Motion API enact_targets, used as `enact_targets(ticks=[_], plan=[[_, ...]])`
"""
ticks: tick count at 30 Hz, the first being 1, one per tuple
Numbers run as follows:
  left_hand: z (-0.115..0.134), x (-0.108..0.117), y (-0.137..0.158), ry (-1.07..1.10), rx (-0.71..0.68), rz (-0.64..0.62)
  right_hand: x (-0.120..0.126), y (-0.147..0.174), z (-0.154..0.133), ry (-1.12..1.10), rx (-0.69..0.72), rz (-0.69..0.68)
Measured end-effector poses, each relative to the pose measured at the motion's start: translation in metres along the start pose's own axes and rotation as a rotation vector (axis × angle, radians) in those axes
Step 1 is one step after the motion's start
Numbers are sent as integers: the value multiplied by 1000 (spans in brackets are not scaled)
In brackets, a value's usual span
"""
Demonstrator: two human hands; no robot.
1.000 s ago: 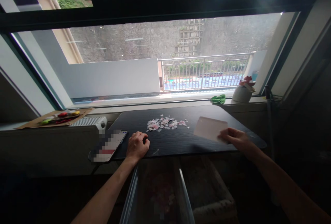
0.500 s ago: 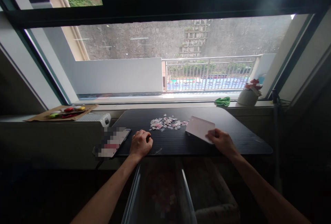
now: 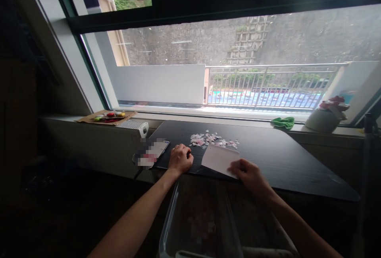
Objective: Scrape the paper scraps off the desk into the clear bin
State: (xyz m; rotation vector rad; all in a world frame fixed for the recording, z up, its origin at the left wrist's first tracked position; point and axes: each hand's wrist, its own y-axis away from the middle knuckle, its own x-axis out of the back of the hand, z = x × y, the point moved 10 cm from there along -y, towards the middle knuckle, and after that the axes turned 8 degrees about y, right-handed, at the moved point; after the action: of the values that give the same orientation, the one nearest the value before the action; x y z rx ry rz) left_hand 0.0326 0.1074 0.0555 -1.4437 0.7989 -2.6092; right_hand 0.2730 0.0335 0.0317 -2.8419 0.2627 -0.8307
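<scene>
A pale pinkish-white card [image 3: 220, 159] is pinched at its right end by my right hand [image 3: 247, 172], slanting over the black table [image 3: 282, 162] near its front edge. Just behind the card lies a loose pile of small white and pink paper scraps [image 3: 205, 138]. My left hand [image 3: 180, 158] rests on the tabletop left of the card, fingers curled in; whether anything is inside them is hidden. Below the table edge stands a clear plastic bin [image 3: 166, 226], with some pale scraps dimly visible inside.
A phone [image 3: 162, 147] with a blurred screen lies at the table's left edge. On the ledge behind are a green cloth [image 3: 282, 123] and a rounded pale pot [image 3: 323, 119]. Cardboard with colourful items [image 3: 111, 116] sits left beside a white radiator [image 3: 135, 128]. A window spans the back.
The view has swung left. My right hand has brought the card leftward and closer to the table's front edge, away from the far side. My left hand stays curled on the table.
</scene>
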Motion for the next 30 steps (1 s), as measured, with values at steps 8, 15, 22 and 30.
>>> enact_targets(ticks=[8, 15, 22, 30], plan=[[0, -1, 0, 4, 4, 5, -10, -1, 3, -184, -86, -123], [0, -1, 0, 10, 7, 10, 20, 4, 24, -150, -246, -95], [1, 0, 0, 5, 9, 2, 10, 10, 9, -194, -273, -186], [2, 1, 0, -4, -2, 7, 50, 6, 36, -171, -262, -44]])
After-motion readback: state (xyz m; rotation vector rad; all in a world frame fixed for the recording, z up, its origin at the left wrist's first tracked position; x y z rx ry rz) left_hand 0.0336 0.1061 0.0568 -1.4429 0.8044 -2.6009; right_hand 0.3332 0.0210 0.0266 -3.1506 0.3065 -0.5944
